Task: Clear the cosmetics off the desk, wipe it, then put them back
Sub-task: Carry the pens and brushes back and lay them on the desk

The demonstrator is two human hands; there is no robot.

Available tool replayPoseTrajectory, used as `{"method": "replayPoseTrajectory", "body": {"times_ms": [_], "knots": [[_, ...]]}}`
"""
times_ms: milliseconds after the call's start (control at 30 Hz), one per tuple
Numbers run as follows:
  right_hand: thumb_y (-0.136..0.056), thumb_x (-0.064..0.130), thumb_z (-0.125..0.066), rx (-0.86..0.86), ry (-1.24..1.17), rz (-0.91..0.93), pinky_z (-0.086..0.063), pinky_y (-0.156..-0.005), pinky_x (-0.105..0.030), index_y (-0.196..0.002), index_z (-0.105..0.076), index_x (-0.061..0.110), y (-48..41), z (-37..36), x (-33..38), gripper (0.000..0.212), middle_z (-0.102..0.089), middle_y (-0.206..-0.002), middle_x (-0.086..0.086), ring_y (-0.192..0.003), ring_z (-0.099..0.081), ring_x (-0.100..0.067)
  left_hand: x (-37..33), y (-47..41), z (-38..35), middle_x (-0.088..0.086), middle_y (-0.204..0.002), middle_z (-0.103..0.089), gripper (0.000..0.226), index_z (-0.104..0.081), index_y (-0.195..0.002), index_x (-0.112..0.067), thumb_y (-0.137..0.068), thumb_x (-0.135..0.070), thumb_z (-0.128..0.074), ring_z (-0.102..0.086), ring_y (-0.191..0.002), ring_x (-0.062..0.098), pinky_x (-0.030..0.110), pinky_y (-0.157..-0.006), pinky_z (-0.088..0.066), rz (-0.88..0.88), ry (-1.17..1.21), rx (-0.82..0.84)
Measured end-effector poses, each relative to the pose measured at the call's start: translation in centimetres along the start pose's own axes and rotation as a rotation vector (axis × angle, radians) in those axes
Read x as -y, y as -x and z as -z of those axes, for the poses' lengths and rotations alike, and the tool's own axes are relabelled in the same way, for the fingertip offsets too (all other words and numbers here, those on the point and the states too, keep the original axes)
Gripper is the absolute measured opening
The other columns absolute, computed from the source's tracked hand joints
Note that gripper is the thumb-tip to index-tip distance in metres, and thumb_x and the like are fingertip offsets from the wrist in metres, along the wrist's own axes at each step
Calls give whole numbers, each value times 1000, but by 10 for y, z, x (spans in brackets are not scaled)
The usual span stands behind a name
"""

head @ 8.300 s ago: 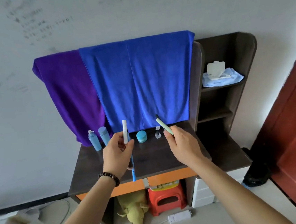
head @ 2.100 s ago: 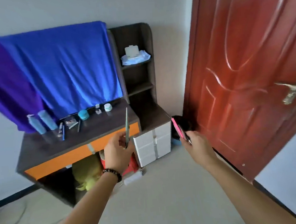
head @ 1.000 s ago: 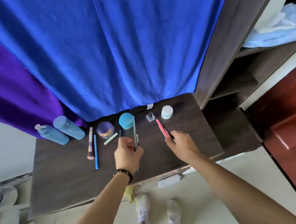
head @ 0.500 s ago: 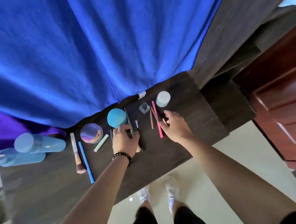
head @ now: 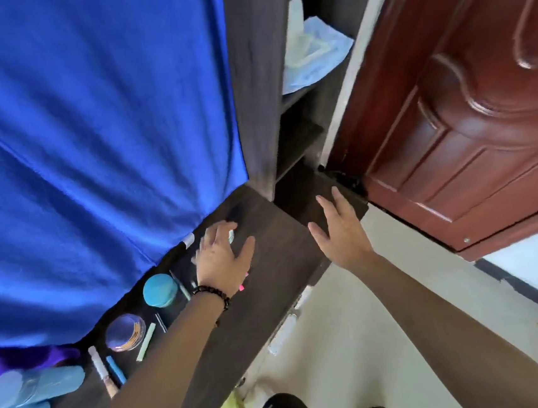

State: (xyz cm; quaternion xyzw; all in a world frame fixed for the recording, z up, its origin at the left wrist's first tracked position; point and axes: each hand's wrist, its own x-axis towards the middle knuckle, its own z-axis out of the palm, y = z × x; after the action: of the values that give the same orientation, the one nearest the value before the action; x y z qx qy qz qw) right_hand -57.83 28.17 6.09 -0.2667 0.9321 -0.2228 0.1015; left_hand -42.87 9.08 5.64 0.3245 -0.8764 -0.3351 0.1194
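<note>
Left hand (head: 223,257): fingers spread loosely over worktop (head: 270,269), tips at white jar (head: 231,235), no grip seen. Right hand (head: 339,226): fingers splayed, empty, above side cabinet (head: 294,190). Teal jar (head: 160,290), purple jar (head: 125,331) and bottles (head: 32,389) stand along the worktop's back.

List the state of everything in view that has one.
left hand, fingers spread, over a white jar
right hand, open, holding nothing
teal jar, lid on
purple jar, lid on
blue bottle, cap on
brush, lying flat
pink pen, flat, mostly hidden
blue towel, hanging behind desk
</note>
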Motion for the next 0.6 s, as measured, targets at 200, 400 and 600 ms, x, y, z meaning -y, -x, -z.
{"method": "replayPoseTrajectory", "body": {"times_ms": [200,400,600], "knots": [[-102,41,-46,-279,41,-117,-21,-121,-41,-153,-31,18,76,108,-126,59,-14,-164,-10,-151,-15,-26,-159,7,-65,12,-136,-54,47,-54,-132,-8,-94,-35,-58,-45,-130,28,43,-109,-38,-429,-50,71],[-101,37,-51,-476,-2,-343,-29,-117,-49,-150,-38,15,223,184,-309,56,-20,-162,-13,-148,-23,-30,-325,112,-208,13,-140,-51,50,-50,-138,-7,-96,-33,-56,-43,-132,28,42,-111,-34,-631,-8,200],[-101,39,-49,-549,31,-690,-31,-117,-43,-150,-38,15,391,249,-477,55,-22,-162,-13,-148,-25,-30,-484,256,-362,7,-151,-40,55,-41,-146,-11,-98,-36,-51,-31,-142,20,36,-117,-24,-840,72,460]]}}
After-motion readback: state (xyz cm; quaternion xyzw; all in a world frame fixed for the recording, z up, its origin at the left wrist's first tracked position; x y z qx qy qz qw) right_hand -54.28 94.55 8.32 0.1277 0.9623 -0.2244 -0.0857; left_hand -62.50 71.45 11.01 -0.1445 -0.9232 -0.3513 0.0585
